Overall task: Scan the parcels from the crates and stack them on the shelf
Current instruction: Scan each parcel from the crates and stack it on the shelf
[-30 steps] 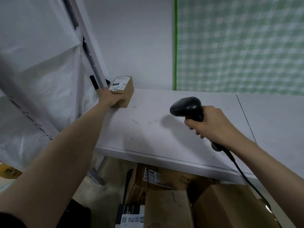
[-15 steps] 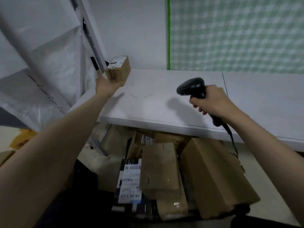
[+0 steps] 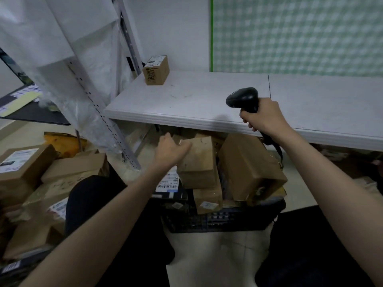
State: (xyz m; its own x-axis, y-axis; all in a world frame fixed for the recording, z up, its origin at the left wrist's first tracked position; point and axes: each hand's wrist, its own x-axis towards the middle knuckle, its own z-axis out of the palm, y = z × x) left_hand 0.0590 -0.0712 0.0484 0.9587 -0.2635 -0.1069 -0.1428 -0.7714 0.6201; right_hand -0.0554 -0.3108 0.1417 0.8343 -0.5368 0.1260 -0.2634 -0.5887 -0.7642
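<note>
Head view, looking down at the shelf and crates.

Small box: stands alone on the white shelf, upper centre of the frame, near the shelf's left end and close to the back wall. White label on its top face, dark writing on the front face. Neither hand touches it.

Right hand: centre right of the frame, fingers wrapped round the handle of a black scanner. The scanner head points toward the left of the frame and sits over the front part of the shelf. Its cable drops below the wrist.

Left hand: centre of the frame, below the shelf edge, fingers loosely curled, holding nothing. It is at the upper left corner of a brown parcel; cannot tell whether it touches the parcel.

Black crate: lower centre, under the shelf front. It holds the brown parcel, a larger brown box just to its right, and a parcel with a barcode label to its left, partly hidden by the left forearm.

Left edge of the frame: more cardboard boxes piled together, several with white labels. A perforated metal shelf post runs diagonally between this pile and the crate. Green checked sheet covers the wall, upper right.
</note>
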